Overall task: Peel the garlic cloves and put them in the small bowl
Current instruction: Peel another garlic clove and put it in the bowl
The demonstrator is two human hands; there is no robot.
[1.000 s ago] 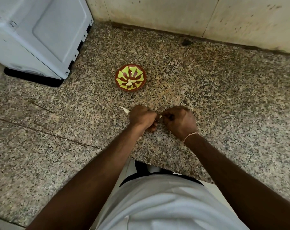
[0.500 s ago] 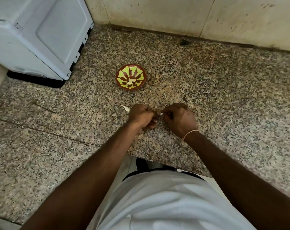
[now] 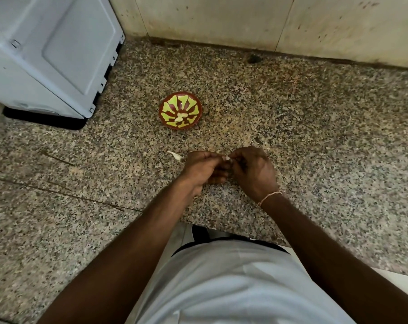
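Note:
A small red bowl with a yellow-green pattern point(image 3: 167, 106) stands on the speckled granite counter, with a few pale peeled cloves point(image 3: 181, 117) lying in its middle. Nearer to me, my left hand point(image 3: 201, 167) and my right hand point(image 3: 253, 170) meet fingertip to fingertip over the counter. Both pinch a garlic clove point(image 3: 226, 158), of which only a small white bit shows between the fingers. A white scrap of garlic skin point(image 3: 175, 155) lies on the counter just left of my left hand.
A light grey appliance point(image 3: 48, 54) on a black base fills the back left corner. A stained tiled wall point(image 3: 268, 24) runs along the back. The counter's front edge point(image 3: 233, 230) is just below my wrists.
Both hands have stayed together on the clove, with only small finger movements. The view has shifted slightly.

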